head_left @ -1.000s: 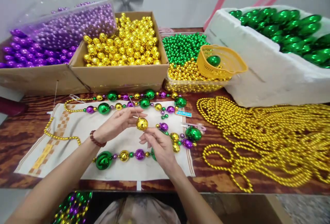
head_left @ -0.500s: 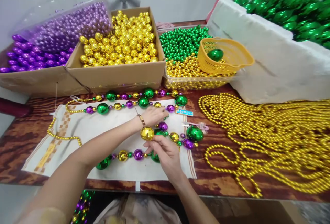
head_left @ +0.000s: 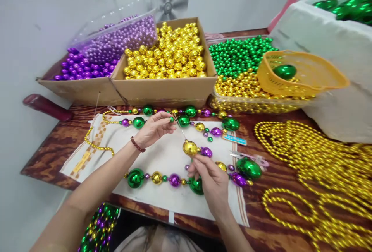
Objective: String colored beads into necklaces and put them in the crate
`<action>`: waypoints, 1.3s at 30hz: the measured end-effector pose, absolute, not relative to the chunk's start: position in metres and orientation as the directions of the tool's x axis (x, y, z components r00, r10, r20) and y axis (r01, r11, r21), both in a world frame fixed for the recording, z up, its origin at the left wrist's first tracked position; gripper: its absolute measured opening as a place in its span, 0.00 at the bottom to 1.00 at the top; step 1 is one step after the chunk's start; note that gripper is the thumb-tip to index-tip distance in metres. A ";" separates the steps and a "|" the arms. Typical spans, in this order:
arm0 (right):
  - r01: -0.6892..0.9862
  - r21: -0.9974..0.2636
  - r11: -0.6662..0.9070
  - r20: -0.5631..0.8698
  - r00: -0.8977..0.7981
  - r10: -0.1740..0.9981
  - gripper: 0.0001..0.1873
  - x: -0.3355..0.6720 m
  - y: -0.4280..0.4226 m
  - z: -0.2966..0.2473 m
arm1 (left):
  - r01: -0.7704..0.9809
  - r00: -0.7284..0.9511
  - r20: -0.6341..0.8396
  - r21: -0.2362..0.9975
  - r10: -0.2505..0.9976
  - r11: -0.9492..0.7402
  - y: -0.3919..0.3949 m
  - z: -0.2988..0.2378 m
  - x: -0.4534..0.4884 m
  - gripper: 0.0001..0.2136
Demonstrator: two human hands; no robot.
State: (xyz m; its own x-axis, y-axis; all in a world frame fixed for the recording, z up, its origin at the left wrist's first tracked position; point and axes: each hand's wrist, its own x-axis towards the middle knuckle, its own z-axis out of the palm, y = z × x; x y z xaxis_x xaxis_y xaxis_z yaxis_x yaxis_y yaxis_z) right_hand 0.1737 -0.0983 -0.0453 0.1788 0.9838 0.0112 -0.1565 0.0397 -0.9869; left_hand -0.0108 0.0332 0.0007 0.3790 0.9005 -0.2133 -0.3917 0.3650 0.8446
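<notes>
My left hand (head_left: pixel 157 129), with a dark beaded bracelet on the wrist, pinches a small green bead (head_left: pixel 171 119) close to the upper end of a thin needle (head_left: pixel 180 129). That needle rises from a large gold bead (head_left: pixel 190 148). Just below, my right hand (head_left: pixel 210 178) is closed in a pinch at the gold bead's lower right side; its exact grip on bead or needle is partly hidden. A purple bead (head_left: pixel 206 152) sits behind the right fingers. Strung green, gold and purple beads (head_left: pixel 157 177) lie in rows on a white cloth (head_left: pixel 162 151) under both hands.
Cardboard boxes hold gold beads (head_left: pixel 168 56) and purple beads (head_left: pixel 87 66). A clear tub has green beads (head_left: pixel 241 52) and a yellow basket (head_left: pixel 316 78). Gold bead chains (head_left: pixel 302 155), scissors (head_left: pixel 261 161), a dark red bottle (head_left: pixel 46 107) and a white foam box (head_left: pixel 325 43) surround the cloth.
My left hand has moved back left from the beads beyond the gold bead and now has a small green bead. The view has shifted left. My right hand stays at the gold bead.
</notes>
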 end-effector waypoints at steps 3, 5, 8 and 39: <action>-0.104 -0.992 0.067 0.052 0.139 0.989 0.09 0.172 -0.097 -0.045 | -0.518 0.365 -0.227 0.757 0.903 0.399 0.024 0.009 -0.025 0.10; -0.071 -0.995 0.074 0.066 0.107 0.992 0.09 0.170 -0.097 -0.044 | -0.569 0.354 -0.222 0.720 0.909 0.398 0.021 0.010 -0.029 0.08; -0.031 -0.998 0.058 0.055 0.084 0.995 0.10 0.167 -0.096 -0.042 | -0.598 0.349 -0.220 0.696 0.911 0.397 0.020 0.010 -0.033 0.08; -0.106 -0.981 -0.163 -0.165 0.014 0.986 0.21 0.158 -0.075 -0.041 | 0.408 -0.172 0.385 0.866 0.907 -0.290 0.095 0.061 -0.132 0.13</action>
State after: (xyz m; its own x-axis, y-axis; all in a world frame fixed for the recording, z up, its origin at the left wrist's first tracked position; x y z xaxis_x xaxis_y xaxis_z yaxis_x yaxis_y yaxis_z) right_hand 0.1584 -0.0749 -0.0409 0.0142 0.9862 -0.1651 -0.1062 -0.1627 -0.9809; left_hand -0.1320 0.0948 0.0606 -0.1720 0.9066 0.3853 0.4081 -0.2905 0.8655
